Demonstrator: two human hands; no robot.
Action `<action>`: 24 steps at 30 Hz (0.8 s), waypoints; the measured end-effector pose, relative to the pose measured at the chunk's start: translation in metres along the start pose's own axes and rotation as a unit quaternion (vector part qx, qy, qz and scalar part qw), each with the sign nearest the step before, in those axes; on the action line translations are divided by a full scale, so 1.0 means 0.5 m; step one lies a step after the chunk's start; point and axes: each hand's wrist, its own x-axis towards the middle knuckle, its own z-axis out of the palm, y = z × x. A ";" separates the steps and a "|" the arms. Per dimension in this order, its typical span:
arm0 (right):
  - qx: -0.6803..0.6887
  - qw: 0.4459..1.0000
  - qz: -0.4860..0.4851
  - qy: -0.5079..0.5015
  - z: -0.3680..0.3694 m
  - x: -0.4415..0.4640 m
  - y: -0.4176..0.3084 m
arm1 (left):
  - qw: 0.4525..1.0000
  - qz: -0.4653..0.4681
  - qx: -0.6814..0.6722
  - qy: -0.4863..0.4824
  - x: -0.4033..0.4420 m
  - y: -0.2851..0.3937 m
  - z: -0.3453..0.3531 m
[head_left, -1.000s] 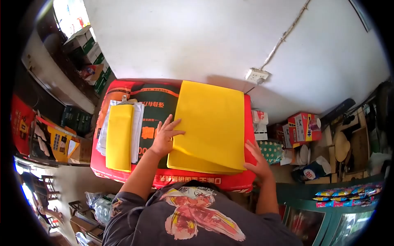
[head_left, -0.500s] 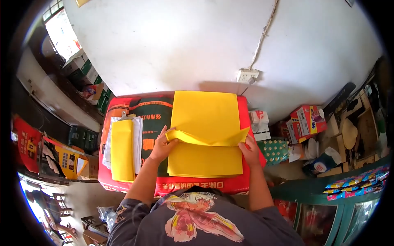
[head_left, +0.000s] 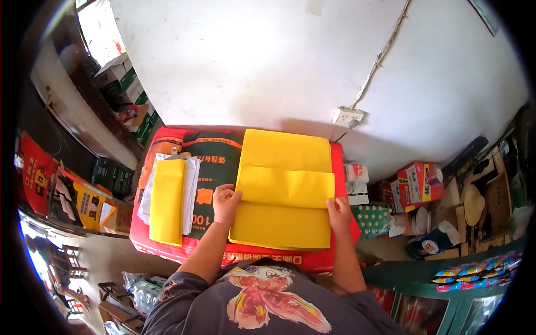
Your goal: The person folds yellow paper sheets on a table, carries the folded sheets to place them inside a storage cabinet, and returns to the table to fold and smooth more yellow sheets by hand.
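Observation:
Large yellow sheets (head_left: 282, 229) lie on a red-covered surface (head_left: 209, 251) in front of me. The top sheet is folded back, forming a yellow flap (head_left: 287, 187) across the middle. My left hand (head_left: 225, 205) is closed at the flap's left corner, and my right hand (head_left: 338, 215) pinches its right corner. To the left, a narrow folded yellow piece (head_left: 167, 202) rests on white papers (head_left: 191, 192) held by a metal clip (head_left: 174, 153).
Behind the surface is a white wall (head_left: 234, 67) with a power socket (head_left: 348, 116). Boxes (head_left: 416, 185) and a polka-dot item (head_left: 369, 220) stand at the right. Snack packets (head_left: 480, 272) lie on a green cabinet. Stacked cartons (head_left: 125, 89) are at the back left; a person appears at far left.
The near edge of the top yellow sheet was lifted and folded away from me into a flat flap. Both hands went from spread fingers to gripping its corners.

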 end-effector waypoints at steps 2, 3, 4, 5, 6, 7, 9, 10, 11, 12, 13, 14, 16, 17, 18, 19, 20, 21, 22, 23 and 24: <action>-0.028 1.000 0.003 -0.012 0.002 0.005 -0.004 | 0.999 0.025 0.037 0.003 0.006 -0.001 -0.004; -0.066 0.998 0.009 -0.016 0.002 0.005 -0.010 | 0.994 0.073 0.077 0.012 0.007 0.001 -0.004; -0.105 0.994 0.014 -0.019 0.002 0.005 -0.014 | 0.985 0.121 0.118 0.020 0.007 0.005 -0.002; -0.105 0.994 0.012 -0.019 0.006 0.005 -0.011 | 0.985 0.122 0.117 0.022 0.007 0.012 0.000; -0.107 0.994 0.008 -0.007 0.010 0.004 -0.008 | 0.979 0.152 0.128 0.036 0.004 0.020 0.003; -0.109 0.994 0.004 0.005 0.014 0.006 -0.004 | 0.972 0.180 0.140 0.049 0.004 0.025 0.005; -0.127 0.992 -0.002 0.005 0.012 0.009 -0.021 | 0.966 0.192 0.163 0.053 0.004 0.024 0.005; -0.144 0.990 -0.006 0.004 0.011 0.009 -0.029 | 0.959 0.203 0.189 0.054 0.003 0.023 0.004; -0.144 0.990 -0.007 0.006 0.013 0.010 -0.033 | 0.959 0.205 0.188 0.055 0.003 0.016 0.004; -0.162 0.987 -0.017 0.010 0.015 0.010 -0.036 | 0.958 0.206 0.192 0.059 0.003 0.007 0.006; -0.181 0.983 -0.028 0.014 0.016 0.012 -0.038 | 0.956 0.206 0.196 0.064 0.003 0.000 0.008; -0.180 0.983 -0.028 0.015 0.016 0.012 -0.040 | 0.956 0.208 0.196 0.064 0.001 0.001 0.008; -0.195 0.980 -0.039 0.018 0.017 0.015 -0.043 | 0.959 0.190 0.202 0.059 0.000 0.005 0.007; -0.194 0.980 -0.040 0.020 0.019 0.015 -0.041 | 0.959 0.192 0.202 0.059 0.000 0.003 0.007; -0.201 0.978 -0.054 0.027 0.020 0.016 -0.038 | 0.958 0.197 0.197 0.068 -0.003 0.000 0.008; -0.207 0.975 -0.069 0.034 0.021 0.018 -0.035 | 0.957 0.203 0.192 0.077 -0.003 -0.002 0.010; -0.207 0.975 -0.070 0.034 0.020 0.021 -0.041 | 0.957 0.204 0.192 0.078 -0.003 -0.001 0.011; -0.215 0.973 -0.072 0.036 0.019 0.021 -0.048 | 0.959 0.202 0.184 0.078 -0.003 0.000 0.012; -0.223 0.971 -0.074 0.039 0.018 0.022 -0.053 | 0.961 0.200 0.175 0.079 -0.002 0.001 0.012; -0.223 0.971 -0.074 0.038 0.019 0.025 -0.051 | 0.961 0.200 0.175 0.079 -0.002 0.004 0.010; -0.228 0.969 -0.088 0.040 0.020 0.028 -0.048 | 0.962 0.191 0.184 0.069 -0.002 0.008 0.008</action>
